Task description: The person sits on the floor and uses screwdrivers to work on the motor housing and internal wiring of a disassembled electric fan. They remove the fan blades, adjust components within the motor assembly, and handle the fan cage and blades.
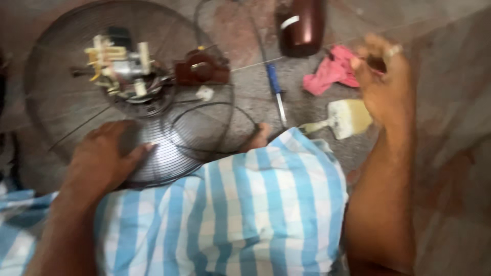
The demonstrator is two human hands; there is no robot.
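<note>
I find the left hand laid flat, fingers spread, on the near rim of the wire fan guard, pressing it to the floor. The right hand is raised off the floor with fingers curled around something small and dark; the blur stops me from telling what it is. Just below that hand lies a flat paintbrush, and beside it, toward the left hand, a crumpled pink rag. Between the two hands a blue-handled screwdriver rests on the stone floor.

Beyond the left hand the bare fan motor sits exposed at the guard's centre, its dark red housing piece lying apart next to it, and a larger dark red cover farther off. My judgement: dismantling is largely done, cleaning appears underway, reassembly remains. A knee in blue checked cloth fills the foreground
</note>
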